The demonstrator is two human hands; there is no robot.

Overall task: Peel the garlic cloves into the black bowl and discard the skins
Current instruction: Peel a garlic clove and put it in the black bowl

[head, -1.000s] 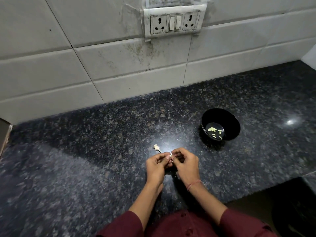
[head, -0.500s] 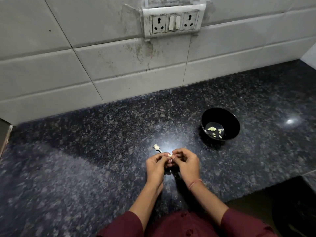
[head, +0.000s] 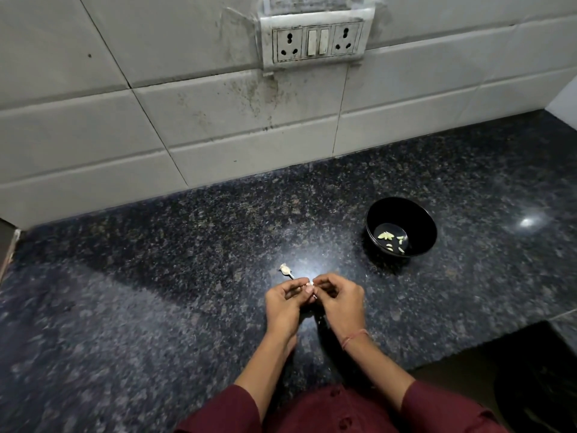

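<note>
- Head view: the left grip (head: 285,303) and right grip (head: 342,303) meet fingertip to fingertip, both pinching one small garlic clove (head: 311,283) just above the bench (head: 156,307).
- The black bowl (head: 428,232) stands at two o'clock from them, with peeled cloves (head: 392,240) in its bottom. A pale scrap (head: 285,270) lies at eleven o'clock.
- To do this well, I judge: steady the clove in one grip, nick the skin with a nail of the other, strip it lengthwise, and keep flakes clear of the bowl.
</note>
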